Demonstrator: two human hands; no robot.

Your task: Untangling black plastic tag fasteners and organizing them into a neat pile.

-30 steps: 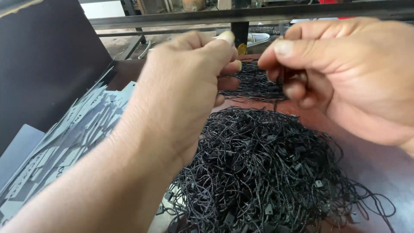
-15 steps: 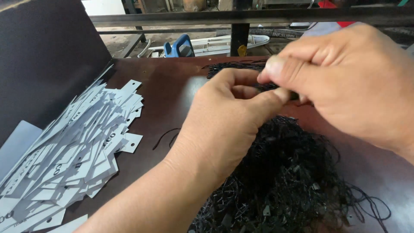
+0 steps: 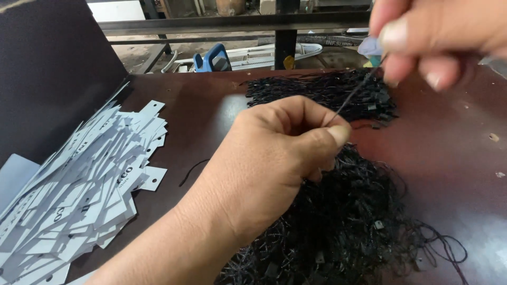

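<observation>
Black cord [image 3: 355, 91] now stretches taut between both hands: the left hand [image 3: 274, 158] pinches its lower end over the tabletop's [image 3: 454, 158] tangled heap [image 3: 338, 221], the right hand [image 3: 438, 37], lifted away, nips the top, one strand freed.

Pale paper tags [image 3: 79, 195] heaped left

The single head-worn camera looked steeply down, close over the bench [image 3: 211, 105], facing its far edge.
</observation>
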